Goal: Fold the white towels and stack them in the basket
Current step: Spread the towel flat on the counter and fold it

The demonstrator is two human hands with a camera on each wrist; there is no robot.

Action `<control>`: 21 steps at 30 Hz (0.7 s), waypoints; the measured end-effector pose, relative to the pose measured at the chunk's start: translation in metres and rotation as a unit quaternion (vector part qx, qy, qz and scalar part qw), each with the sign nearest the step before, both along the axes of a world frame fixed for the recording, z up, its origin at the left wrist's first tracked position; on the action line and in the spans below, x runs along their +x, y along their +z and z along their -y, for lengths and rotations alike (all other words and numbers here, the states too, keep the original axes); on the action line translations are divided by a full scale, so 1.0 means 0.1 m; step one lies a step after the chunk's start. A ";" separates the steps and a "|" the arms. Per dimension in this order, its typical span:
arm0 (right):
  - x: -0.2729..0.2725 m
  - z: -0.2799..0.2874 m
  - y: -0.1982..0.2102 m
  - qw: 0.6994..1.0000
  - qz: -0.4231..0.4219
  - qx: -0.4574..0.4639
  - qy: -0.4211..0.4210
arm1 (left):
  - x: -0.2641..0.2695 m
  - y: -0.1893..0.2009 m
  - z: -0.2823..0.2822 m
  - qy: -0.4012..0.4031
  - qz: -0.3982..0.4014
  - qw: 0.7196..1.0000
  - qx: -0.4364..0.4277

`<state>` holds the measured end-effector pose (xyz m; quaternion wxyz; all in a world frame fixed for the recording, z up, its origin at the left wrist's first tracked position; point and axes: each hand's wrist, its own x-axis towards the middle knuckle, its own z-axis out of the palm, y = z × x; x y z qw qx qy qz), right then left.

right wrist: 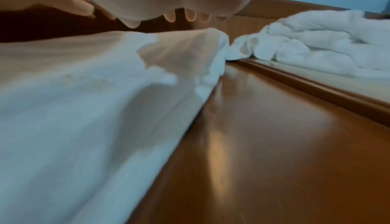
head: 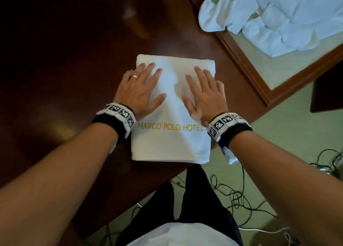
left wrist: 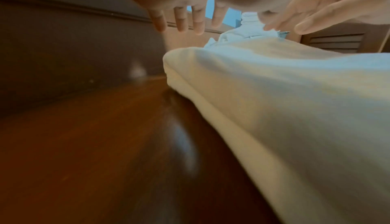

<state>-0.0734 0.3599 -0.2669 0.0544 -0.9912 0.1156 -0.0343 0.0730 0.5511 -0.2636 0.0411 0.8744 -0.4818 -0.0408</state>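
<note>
A folded white towel (head: 172, 141) with gold "MARCO POLO HOTEL" lettering lies flat on the dark wooden table (head: 65, 78), near its front edge. My left hand (head: 141, 86) lies over the towel's far left part, fingers straight and spread. My right hand (head: 202, 89) lies beside it over the far right part, fingers also straight. In the left wrist view the left hand (left wrist: 190, 19) hangs just above the towel (left wrist: 295, 102). The right wrist view shows the right hand (right wrist: 185, 16) above the towel (right wrist: 84, 111). No basket is in view.
A heap of unfolded white towels (head: 274, 13) lies at the back right on a light surface with a wooden frame (head: 241, 60); it shows too in the right wrist view (right wrist: 316, 44). Thin cables (head: 241, 199) trail over the green floor by my legs.
</note>
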 end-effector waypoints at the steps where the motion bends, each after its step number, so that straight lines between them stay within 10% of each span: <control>1: 0.12 -0.01 -0.02 0.999 -0.028 -0.006 0.014 | 0.02 -0.02 0.09 0.002 -0.012 1.000 0.027; 12: -0.36 0.02 -0.23 0.984 -0.119 0.098 -0.087 | -0.24 -0.29 -0.23 0.131 -0.105 0.982 0.082; 21: -0.86 -0.43 -0.19 0.900 -0.147 0.274 -0.305 | -0.90 -0.12 -0.55 0.357 -0.255 0.898 0.036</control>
